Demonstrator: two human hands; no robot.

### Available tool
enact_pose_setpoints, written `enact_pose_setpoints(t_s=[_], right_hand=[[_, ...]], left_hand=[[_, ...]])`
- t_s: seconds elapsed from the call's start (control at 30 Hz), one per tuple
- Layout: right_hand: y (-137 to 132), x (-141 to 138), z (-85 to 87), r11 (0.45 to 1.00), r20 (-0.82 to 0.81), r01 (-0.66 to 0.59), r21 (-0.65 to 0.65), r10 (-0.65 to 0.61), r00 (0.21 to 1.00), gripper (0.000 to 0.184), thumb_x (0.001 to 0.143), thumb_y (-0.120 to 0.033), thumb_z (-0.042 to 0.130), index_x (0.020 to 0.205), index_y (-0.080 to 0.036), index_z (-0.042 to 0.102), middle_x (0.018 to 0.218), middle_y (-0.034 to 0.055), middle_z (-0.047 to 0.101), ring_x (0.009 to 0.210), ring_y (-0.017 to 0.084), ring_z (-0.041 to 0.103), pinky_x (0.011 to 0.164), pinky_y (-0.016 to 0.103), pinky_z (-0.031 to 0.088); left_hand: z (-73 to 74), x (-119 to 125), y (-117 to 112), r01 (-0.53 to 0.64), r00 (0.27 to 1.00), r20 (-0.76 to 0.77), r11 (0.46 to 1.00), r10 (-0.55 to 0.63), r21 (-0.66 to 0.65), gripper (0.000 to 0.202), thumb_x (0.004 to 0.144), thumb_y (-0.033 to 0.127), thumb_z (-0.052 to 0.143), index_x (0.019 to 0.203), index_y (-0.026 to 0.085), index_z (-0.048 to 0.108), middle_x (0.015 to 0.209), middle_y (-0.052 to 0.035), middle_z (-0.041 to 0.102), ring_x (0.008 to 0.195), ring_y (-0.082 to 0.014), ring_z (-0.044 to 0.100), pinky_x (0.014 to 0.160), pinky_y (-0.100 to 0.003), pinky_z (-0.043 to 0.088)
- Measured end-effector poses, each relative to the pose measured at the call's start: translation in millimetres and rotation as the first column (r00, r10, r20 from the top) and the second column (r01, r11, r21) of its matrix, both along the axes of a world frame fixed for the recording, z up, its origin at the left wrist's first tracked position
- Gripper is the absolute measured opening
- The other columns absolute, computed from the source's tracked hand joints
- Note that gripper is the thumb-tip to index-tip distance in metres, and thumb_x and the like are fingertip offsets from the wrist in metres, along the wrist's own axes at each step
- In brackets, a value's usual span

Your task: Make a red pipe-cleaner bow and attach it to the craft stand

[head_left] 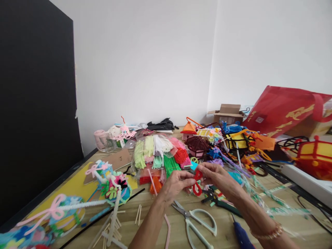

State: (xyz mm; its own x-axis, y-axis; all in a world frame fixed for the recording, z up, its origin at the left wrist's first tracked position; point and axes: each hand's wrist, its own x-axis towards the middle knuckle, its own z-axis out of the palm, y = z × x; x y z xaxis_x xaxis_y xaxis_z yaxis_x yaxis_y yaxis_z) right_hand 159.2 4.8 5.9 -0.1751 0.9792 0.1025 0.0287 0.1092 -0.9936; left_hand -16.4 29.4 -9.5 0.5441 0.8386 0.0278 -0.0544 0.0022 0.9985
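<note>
Between my two hands is a red pipe cleaner (197, 188) bent into loops, held above the table's middle. My left hand (176, 185) pinches its left side with thumb and forefinger. On the other side, my right hand (216, 176) grips the upper part with its fingertips. Just below lie scissors (190, 214) with pale handles, their blades apart. Dark-handled pliers (214, 199) rest partly under my right forearm. A blue-handled tool (241, 235) with a thin metal tip lies by my right wrist.
Bagged pipe cleaners (158, 152) in several colours are heaped behind my hands. Flower-decorated pieces (116, 186) stand at left, near loose wooden sticks (138, 214). Finished lantern shapes (316, 155), a red bag (287, 110) and a cardboard box (228, 114) are at right.
</note>
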Motion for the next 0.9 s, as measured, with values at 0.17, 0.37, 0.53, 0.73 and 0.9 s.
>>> enact_pose_setpoints(t_s=[0.17,0.37,0.53,0.73,0.9], right_hand=[[-3,-3,2.1,0.997,0.035,-0.056,0.058,0.054,0.998,0.036,0.074,-0.053,0.064,0.077,-0.017,0.064,0.069,-0.0004,0.059,0.061,0.013,0.055,0.056,0.024,0.047],[4,2,-2.5,0.988,0.02,0.061,0.144,-0.065,0.998,0.032,0.074,-0.05,0.065,0.077,-0.018,0.063,0.069,-0.0004,0.06,0.062,0.013,0.054,0.059,0.025,0.046],[4,0,0.2,0.976,0.03,0.091,0.196,-0.099,0.995,0.027,0.07,-0.044,0.071,0.078,-0.018,0.065,0.069,-0.0005,0.062,0.061,0.014,0.054,0.057,0.025,0.043],[4,-4,-3.0,0.985,-0.024,0.033,0.167,-0.029,0.999,0.027,0.073,-0.044,0.068,0.082,-0.019,0.066,0.074,0.0003,0.065,0.066,0.015,0.058,0.06,0.026,0.046],[5,-3,-6.6,0.966,0.077,0.072,0.249,-0.093,0.993,0.024,0.075,-0.042,0.066,0.079,-0.018,0.067,0.073,0.0003,0.064,0.066,0.016,0.054,0.061,0.026,0.044]], left_hand=[[-5.0,0,4,-0.078,0.985,0.149,0.993,0.09,-0.087,0.039,0.056,0.029,0.081,0.087,0.012,0.067,0.07,-0.0034,0.068,0.056,-0.0113,0.057,0.057,-0.024,0.044],[-5.8,4,3,-0.036,0.927,0.346,0.955,0.142,-0.296,0.039,0.064,0.039,0.076,0.089,0.012,0.066,0.071,-0.0068,0.07,0.058,-0.0137,0.062,0.057,-0.025,0.047],[-9.1,10,1,-0.037,0.941,0.306,0.946,0.142,-0.323,0.035,0.064,0.043,0.075,0.076,0.011,0.068,0.063,-0.0051,0.067,0.054,-0.0132,0.058,0.051,-0.023,0.043],[-10.4,13,-1,-0.171,0.887,0.379,0.95,0.264,-0.261,0.027,0.058,0.032,0.08,0.073,0.013,0.068,0.068,-0.0017,0.067,0.06,-0.0109,0.057,0.061,-0.023,0.044],[-12.0,15,-4,-0.195,0.892,0.357,0.949,0.277,-0.249,0.026,0.062,0.037,0.077,0.069,0.013,0.068,0.063,-0.0004,0.062,0.057,-0.0098,0.051,0.059,-0.024,0.042]])
